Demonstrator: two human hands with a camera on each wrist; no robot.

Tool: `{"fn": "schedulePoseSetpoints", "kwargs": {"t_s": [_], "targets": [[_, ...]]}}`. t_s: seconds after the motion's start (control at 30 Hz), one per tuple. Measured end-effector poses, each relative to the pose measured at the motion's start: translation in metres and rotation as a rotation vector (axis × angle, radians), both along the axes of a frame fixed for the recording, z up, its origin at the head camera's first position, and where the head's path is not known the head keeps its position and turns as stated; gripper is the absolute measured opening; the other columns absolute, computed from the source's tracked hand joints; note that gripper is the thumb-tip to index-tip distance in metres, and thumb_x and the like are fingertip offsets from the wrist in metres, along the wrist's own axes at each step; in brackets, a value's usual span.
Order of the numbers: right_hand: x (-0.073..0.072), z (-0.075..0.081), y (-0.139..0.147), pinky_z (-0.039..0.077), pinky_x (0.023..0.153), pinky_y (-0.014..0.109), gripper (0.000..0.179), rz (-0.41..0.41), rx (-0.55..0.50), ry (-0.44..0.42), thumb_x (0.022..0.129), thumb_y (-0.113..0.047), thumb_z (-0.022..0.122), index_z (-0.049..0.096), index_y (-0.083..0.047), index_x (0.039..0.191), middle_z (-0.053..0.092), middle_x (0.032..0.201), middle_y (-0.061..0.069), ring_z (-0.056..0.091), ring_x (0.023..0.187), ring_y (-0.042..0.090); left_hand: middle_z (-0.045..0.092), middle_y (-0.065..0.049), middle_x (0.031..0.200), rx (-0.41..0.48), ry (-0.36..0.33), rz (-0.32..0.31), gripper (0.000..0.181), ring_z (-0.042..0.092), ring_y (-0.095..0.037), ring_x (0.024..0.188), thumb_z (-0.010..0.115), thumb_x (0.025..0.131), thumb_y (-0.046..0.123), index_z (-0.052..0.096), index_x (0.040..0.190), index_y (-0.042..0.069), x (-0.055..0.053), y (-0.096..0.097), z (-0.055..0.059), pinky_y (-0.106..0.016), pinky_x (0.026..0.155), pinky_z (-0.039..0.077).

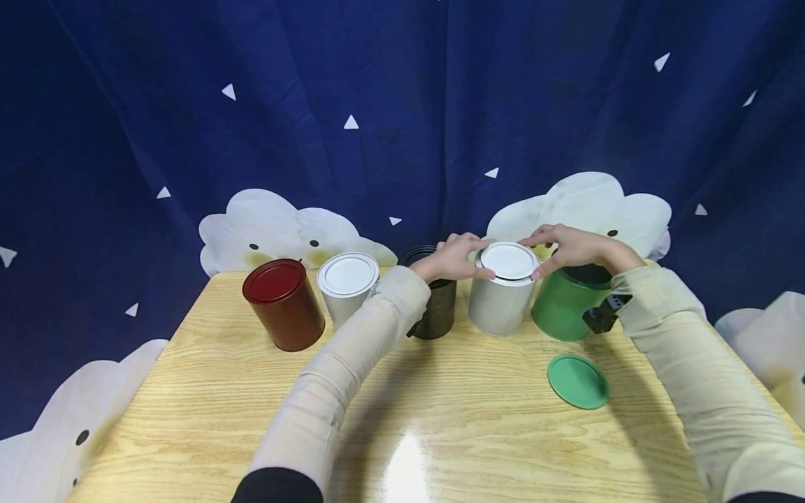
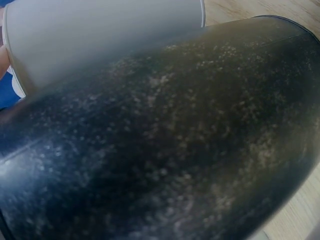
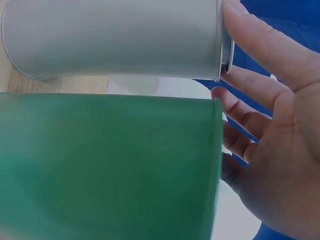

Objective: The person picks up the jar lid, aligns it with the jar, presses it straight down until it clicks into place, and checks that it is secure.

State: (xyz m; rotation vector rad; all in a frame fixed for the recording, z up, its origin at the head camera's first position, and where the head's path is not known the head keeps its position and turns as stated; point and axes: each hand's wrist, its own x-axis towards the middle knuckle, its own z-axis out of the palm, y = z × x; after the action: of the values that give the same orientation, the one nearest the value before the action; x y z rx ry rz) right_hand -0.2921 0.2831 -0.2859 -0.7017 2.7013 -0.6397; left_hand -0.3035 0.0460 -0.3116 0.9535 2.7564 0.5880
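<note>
A white lid (image 1: 509, 260) sits on the rim of a white can (image 1: 501, 307), with a narrow gap showing along its front edge. My left hand (image 1: 454, 258) grips the lid's left edge between thumb and fingers. From the right side, my right hand (image 1: 574, 247) pinches the same lid with thumb and forefinger. In the right wrist view the lid stands slightly proud of the white can (image 3: 115, 37), and the other fingers (image 3: 247, 117) spread above the green can (image 3: 110, 165). The left wrist view is mostly filled by a dark speckled can (image 2: 165, 140), with only a fingertip showing.
A lidded dark red can (image 1: 286, 311) and a lidded white can (image 1: 347, 279) stand at the left of the wooden table (image 1: 478, 433). The green can (image 1: 562, 307) is open. Its green lid (image 1: 577, 381) lies in front. A blue curtain (image 1: 402, 91) hangs behind.
</note>
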Motion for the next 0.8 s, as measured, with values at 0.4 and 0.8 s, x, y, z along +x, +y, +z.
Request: {"fn": "schedulePoseSetpoints", "kwargs": {"t_s": [0.4,0.8], "targets": [[0.0024,0.0038,-0.0027,0.032,0.089,0.054,0.071,-0.008,-0.011,0.008,0.07,-0.024,0.078,0.049,0.002,0.128,0.048,0.121,0.02,0.04,0.108,0.035,0.04,-0.002,0.136,0.011,0.009,0.001,0.065,0.03,-0.021,0.123,0.064,0.081,0.042,0.042,0.138,0.018,-0.0004,-0.0006,0.0016,-0.038,0.093,0.025],[0.0008,-0.0015,-0.005,0.031,0.09,0.055,0.055,0.005,-0.093,0.083,0.069,-0.018,0.079,0.06,0.004,0.116,0.055,0.111,0.022,0.045,0.107,0.037,0.047,-0.003,0.132,0.013,0.036,0.014,0.057,0.033,-0.023,0.121,0.064,0.082,0.041,0.05,0.132,0.017,0.0035,0.0011,0.002,-0.04,0.091,0.024]]}}
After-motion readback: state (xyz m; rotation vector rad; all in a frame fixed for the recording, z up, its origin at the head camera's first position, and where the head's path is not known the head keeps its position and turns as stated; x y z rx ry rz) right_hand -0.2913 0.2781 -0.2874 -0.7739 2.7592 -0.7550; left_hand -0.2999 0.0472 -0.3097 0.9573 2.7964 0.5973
